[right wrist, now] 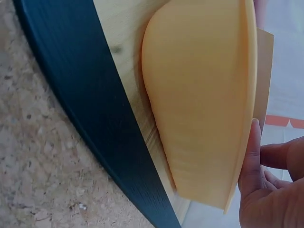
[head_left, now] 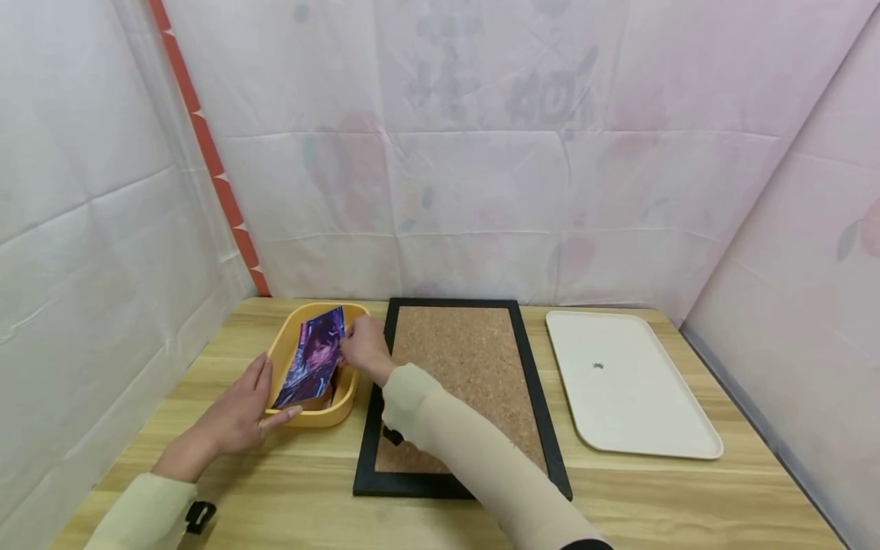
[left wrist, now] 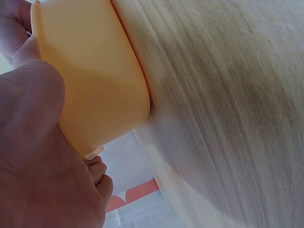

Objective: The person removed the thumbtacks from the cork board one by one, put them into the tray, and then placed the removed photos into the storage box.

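Note:
A yellow plastic bin point(head_left: 335, 415) with rounded corners stands at the left of the table. My left hand point(head_left: 237, 412) holds it at its near left corner, thumb along the near rim and fingers at the left side. With my right hand point(head_left: 366, 350) I pinch the right edge of a glossy picture card point(head_left: 318, 355), printed in purple and blue with a face. The card is tilted, partly above the bin's rim. Under it in the bin lies something brown, mostly hidden. The right wrist view shows the card's plain back point(right wrist: 264, 76) beyond the rim.
A cork board point(head_left: 457, 359) in a black frame lies just right of the bin, beneath my right forearm. Farther right is a cream tray point(head_left: 639, 412) with a few small dark pieces point(head_left: 598, 366) on it. Hanging white sheets point(head_left: 481, 191) enclose the wooden table.

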Available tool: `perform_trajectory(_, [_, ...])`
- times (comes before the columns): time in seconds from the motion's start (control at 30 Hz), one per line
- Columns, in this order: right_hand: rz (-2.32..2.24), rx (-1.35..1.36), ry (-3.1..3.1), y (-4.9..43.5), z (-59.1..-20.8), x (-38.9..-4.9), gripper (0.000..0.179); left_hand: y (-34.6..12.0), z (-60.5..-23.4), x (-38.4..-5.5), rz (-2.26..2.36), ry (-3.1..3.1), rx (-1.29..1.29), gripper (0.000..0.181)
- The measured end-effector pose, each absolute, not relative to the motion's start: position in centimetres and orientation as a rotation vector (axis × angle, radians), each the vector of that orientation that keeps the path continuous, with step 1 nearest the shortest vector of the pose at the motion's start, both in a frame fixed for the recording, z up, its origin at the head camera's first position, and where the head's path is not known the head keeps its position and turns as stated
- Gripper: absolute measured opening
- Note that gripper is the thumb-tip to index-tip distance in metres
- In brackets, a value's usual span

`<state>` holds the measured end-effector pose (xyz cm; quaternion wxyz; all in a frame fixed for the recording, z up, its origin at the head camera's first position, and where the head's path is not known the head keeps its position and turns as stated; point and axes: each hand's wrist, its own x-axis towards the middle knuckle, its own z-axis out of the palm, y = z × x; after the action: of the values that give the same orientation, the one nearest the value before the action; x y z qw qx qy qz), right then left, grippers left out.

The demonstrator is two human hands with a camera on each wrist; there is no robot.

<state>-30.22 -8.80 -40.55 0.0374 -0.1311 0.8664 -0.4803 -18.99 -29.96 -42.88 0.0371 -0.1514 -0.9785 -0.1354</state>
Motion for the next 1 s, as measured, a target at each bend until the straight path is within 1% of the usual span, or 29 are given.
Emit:
perform_trajectory(0.27, [-1.398,-0.338,2.699,-9.41,-40.75,-30.17,0.056,-29.75,-42.51,-18.92,-0.408,-3.039,-0.435,0.107])
perform_trajectory(0.57, [-1.349,-0.320,2.777,-9.53,-40.95,-30.29,0.050,-29.65,-42.39,-18.98,-0.408,-3.060,-0.417,0.107])
perform_trajectory(0.8, [-1.286,-0.328,2.813,-9.56,-40.98,-30.35,0.053,-29.76,-42.31,-19.01,-0.400,-3.065,-0.421,0.108])
perform_trajectory(0.93, [-1.244,-0.334,2.770,-9.42,-40.62,-30.37,0.047,-29.71,-42.36,-18.99,-0.409,-3.060,-0.422,0.107])
perform_trajectory(1.0, [-1.205,-0.358,2.754,-9.28,-40.21,-30.41,0.038,-29.64,-42.34,-18.95,-0.422,-3.051,-0.419,0.107])
